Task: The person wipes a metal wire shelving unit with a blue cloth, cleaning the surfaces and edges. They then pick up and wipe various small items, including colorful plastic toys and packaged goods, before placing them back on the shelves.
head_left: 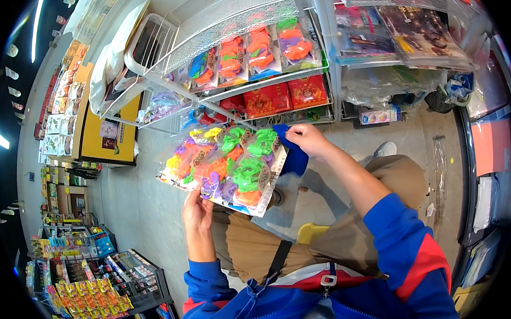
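Note:
In front of me is a flat card of colourful toys (217,166), with several clear plastic pockets of green, orange, purple and yellow pieces. My left hand (198,213) grips its near lower edge, fingers partly hidden under the card. At the card's right edge, my right hand (305,140) pinches a dark blue cloth (294,159), which hangs down beside the card. The card is tilted above my knees.
Ahead stands a white wire rack (212,99) with similar toy packs (261,51) and red boxes (268,102). Bagged goods (381,85) fill the shelves on its right. A yellow stool (313,233) shows between my legs. Snack displays (92,298) stand lower left.

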A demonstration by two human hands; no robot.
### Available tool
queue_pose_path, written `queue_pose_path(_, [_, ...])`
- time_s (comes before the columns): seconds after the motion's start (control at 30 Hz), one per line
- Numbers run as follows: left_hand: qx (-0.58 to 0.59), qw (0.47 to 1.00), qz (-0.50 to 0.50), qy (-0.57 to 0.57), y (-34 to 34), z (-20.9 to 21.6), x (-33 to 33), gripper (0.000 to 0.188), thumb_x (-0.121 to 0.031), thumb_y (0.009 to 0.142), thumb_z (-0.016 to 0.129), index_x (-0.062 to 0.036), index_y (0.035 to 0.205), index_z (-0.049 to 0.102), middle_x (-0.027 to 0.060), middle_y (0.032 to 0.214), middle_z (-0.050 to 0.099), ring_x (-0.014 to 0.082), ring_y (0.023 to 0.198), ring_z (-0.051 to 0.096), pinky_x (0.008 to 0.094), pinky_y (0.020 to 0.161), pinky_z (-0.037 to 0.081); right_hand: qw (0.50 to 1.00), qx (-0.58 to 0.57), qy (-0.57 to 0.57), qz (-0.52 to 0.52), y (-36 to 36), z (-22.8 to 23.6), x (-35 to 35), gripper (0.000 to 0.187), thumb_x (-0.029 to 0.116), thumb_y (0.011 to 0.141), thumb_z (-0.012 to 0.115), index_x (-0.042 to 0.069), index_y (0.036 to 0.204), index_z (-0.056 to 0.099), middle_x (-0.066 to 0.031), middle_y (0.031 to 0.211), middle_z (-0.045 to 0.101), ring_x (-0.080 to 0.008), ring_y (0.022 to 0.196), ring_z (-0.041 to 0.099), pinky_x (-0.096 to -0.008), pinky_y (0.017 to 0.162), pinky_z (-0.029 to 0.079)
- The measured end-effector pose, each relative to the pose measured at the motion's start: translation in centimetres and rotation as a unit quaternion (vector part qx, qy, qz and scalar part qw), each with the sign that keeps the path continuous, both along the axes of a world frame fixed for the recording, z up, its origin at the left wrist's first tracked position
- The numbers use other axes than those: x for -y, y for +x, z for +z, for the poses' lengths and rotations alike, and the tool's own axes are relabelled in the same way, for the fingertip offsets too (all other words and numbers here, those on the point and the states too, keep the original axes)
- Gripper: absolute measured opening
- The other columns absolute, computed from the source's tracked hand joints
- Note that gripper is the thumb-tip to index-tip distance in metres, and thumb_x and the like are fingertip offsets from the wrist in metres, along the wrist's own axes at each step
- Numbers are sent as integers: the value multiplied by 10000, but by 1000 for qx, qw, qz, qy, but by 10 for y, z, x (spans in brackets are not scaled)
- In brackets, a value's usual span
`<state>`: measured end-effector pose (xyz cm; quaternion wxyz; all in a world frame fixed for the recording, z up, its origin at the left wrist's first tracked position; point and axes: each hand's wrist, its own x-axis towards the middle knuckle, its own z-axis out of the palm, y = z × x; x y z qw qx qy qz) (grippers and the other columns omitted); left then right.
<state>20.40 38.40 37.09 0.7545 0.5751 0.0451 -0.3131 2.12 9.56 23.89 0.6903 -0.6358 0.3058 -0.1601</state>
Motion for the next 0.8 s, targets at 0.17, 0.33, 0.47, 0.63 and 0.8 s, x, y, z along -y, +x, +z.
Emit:
queue_pose_path(0.17, [64, 996, -60, 21, 1, 15, -7, 225, -79, 951, 487, 34, 1139, 538, 127, 1064, 663, 200, 867, 684, 311, 689, 597, 964, -47, -148, -216, -2, -14, 6, 290, 308, 885, 615, 21, 866, 656, -139, 755, 669, -261, 707, 651, -387, 644, 486])
queue_pose_path(0.33, [134, 983, -126, 28, 14, 18, -27, 226, -97, 949, 499, 34, 1130, 528, 115, 1046, 659, 198, 854, 691, 294, 643, 588, 952, 141, 206, -176, -10, 35, 16, 228, 260, 978, 541, 45, 937, 605, 18, 803, 583, -68, 719, 514, -255, 662, 440])
queue_pose_path(0.47, [132, 977, -169, -4, 1, 19, -27, 278, -64, 940, 494, 56, 1189, 522, 148, 1135, 646, 214, 946, 676, 311, 769, 575, 942, 247, 183, -138, -9, 57, 7, 185, 238, 976, 548, 58, 994, 586, 24, 879, 601, -53, 805, 529, -225, 727, 441])
queue_pose_path(0.63, [96, 984, -149, -10, -14, 13, -14, 310, -74, 949, 484, 78, 1217, 516, 168, 1162, 634, 225, 995, 651, 340, 837, 541, 984, -5, -178, 15, -4, 16, 0, 234, 251, 908, 570, 24, 917, 625, -142, 880, 670, -252, 822, 648, -355, 748, 492])
queue_pose_path(0.8, [84, 976, -201, -12, 0, 9, -26, 312, -79, 948, 482, 91, 1208, 515, 173, 1186, 626, 236, 1004, 660, 346, 836, 559, 984, 136, 68, -92, 1, 16, 1, 202, 213, 938, 550, 28, 940, 630, -29, 797, 647, -117, 725, 594, -298, 652, 477])
